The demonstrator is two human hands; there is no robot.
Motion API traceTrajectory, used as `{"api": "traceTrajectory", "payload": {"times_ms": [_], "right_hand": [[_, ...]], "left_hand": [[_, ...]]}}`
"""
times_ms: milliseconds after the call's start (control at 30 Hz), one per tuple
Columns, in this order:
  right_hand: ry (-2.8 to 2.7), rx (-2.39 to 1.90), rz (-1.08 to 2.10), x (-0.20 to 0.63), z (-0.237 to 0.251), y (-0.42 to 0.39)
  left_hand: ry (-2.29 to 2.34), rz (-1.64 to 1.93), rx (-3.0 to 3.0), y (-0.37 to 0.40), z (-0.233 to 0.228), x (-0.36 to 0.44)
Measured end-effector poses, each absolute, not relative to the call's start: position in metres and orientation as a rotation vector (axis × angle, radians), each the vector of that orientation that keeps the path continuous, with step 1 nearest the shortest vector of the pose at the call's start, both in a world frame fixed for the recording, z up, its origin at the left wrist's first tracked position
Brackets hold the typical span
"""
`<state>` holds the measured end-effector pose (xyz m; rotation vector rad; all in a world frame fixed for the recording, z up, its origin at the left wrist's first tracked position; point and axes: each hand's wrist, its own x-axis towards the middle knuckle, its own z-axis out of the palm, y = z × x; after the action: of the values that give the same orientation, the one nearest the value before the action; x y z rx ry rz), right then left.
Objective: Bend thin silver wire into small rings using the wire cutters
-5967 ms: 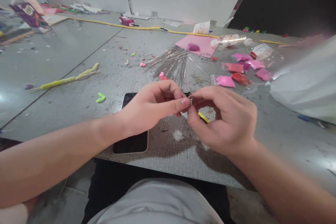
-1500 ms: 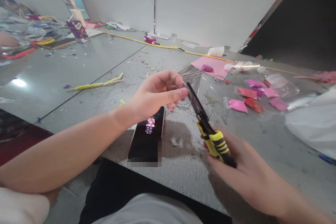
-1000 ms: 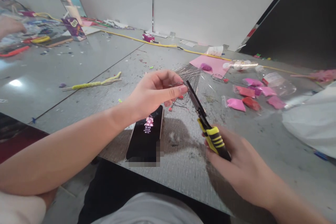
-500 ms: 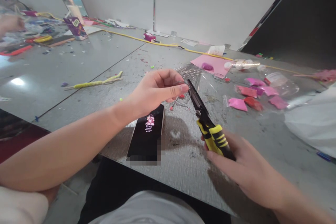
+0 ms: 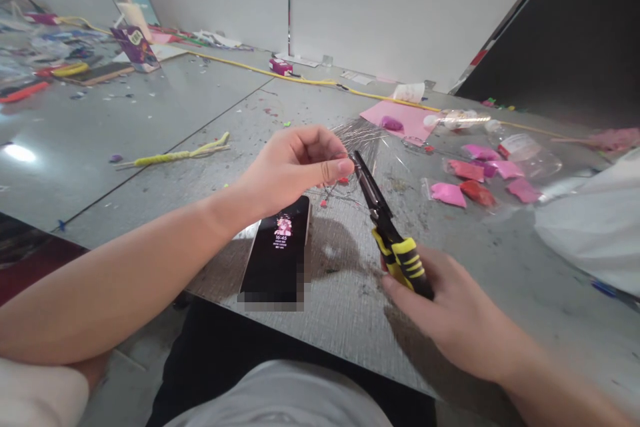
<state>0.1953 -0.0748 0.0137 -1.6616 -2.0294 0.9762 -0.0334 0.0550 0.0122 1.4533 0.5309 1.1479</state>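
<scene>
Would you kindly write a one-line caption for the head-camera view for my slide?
Left hand pinches a thin wire while the right hand grips yellow-handled pliers at it, above a lit phone.

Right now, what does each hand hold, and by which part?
The right hand grips the pliers by their yellow-black handles. The left hand pinches a thin wire piece at the pliers' tip.

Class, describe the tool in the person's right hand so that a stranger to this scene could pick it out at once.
On the grey table, just right of the lit smartphone, the right hand holds pliers. Their long dark nose points up to the left hand and its thin wire. Their yellow-and-black handles set them apart from everything nearby.
</scene>
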Motion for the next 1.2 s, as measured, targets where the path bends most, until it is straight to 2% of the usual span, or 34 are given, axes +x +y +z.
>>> {"api": "traceTrajectory", "payload": {"times_ms": [400, 600, 767, 900, 1100, 1200], "right_hand": [[-2.041, -1.615, 0.923, 0.199, 0.014, -0.074], [-1.974, -1.705, 0.661, 0.195, 0.009, -0.073], [-1.782, -1.731, 0.834, 0.205, 0.016, -0.073], [-1.782, -1.721, 0.851, 0.216, 0.017, -0.074], [-1.674, -1.398, 1.2, 0.214, -0.001, -0.071], [-1.659, -1.373, 1.278, 0.204, -0.007, -0.071]], "left_hand": [[0.574, 1.151, 1.525, 0.055, 0.013, -0.034], [0.673, 1.129, 1.549, 0.053, 0.015, -0.032], [0.712, 1.129, 1.524, 0.058, 0.011, -0.031], [0.555, 1.101, 1.355, 0.06, 0.009, -0.031], [0.435, 0.938, 0.849, 0.055, 0.015, -0.029], [0.409, 0.864, 0.742, 0.053, 0.016, -0.029]]}}
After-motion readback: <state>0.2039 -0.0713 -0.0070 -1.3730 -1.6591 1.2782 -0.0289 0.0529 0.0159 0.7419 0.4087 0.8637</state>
